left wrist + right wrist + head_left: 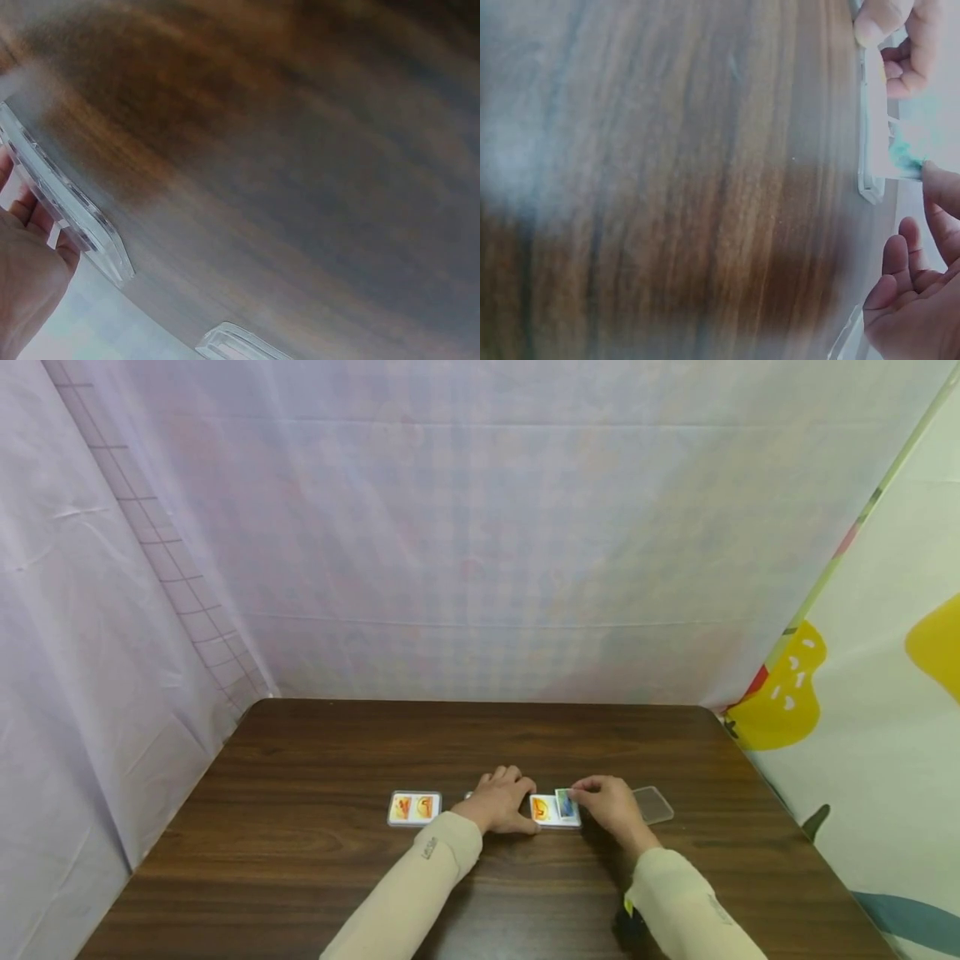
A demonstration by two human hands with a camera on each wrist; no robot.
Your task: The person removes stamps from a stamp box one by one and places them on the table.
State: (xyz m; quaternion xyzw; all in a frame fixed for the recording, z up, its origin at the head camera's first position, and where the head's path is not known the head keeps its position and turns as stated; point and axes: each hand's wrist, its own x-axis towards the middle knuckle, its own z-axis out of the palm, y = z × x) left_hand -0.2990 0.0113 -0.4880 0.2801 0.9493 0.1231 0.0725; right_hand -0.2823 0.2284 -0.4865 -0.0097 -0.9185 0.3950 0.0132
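Cream sleeves at the lower frame lead to both hands at the table's [300,860] centre. Right hand [611,806] pinches a blue card [565,803] over the clear case [553,811], seemingly to slot it in; left hand [501,800] lies flat, fingers together, steadying it. Left sits another filled case [414,807]; right, a clear lid [652,804].

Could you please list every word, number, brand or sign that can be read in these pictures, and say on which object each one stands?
No text can be read.
Left sleeve: a small dark mark, too small to read.
Card case by the hands: orange and blue pictures, no legible text.
Card case to the left: orange pictures, no legible text.
Both wrist views: blurred, no writing.
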